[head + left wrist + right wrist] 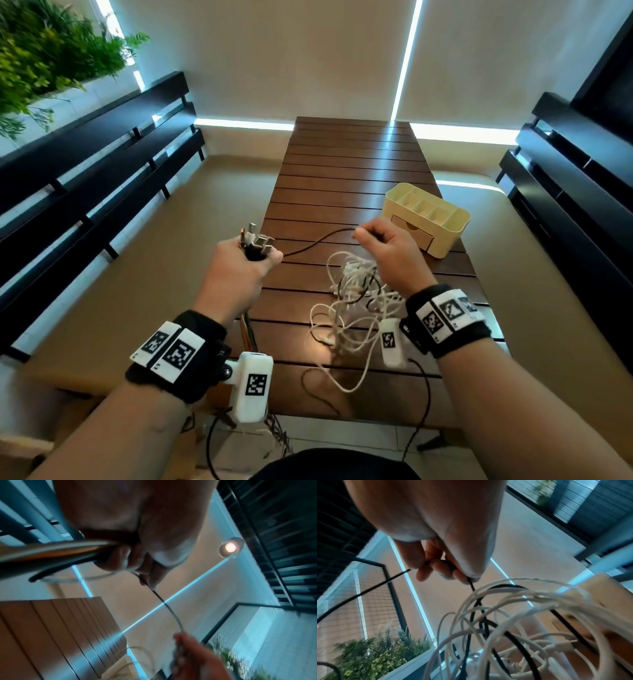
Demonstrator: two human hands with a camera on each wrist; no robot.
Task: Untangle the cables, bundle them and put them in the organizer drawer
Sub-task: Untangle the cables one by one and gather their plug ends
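My left hand (245,265) is raised over the table's left edge and grips a bunch of cable ends, their metal plugs (257,240) sticking up from the fist. A thin black cable (315,241) runs from that fist across to my right hand (380,240), which pinches it between thumb and fingers (436,566). Below the right hand a tangle of white and black cables (352,308) lies heaped on the table and partly hangs up toward it. The cream organizer (428,219) stands to the right, its small front drawer (411,233) closed.
The slatted brown table (352,164) stretches away ahead. Black benches (96,164) line the left side and dark shelving (565,178) the right. Some cables hang off the table's near edge (421,411) toward the floor.
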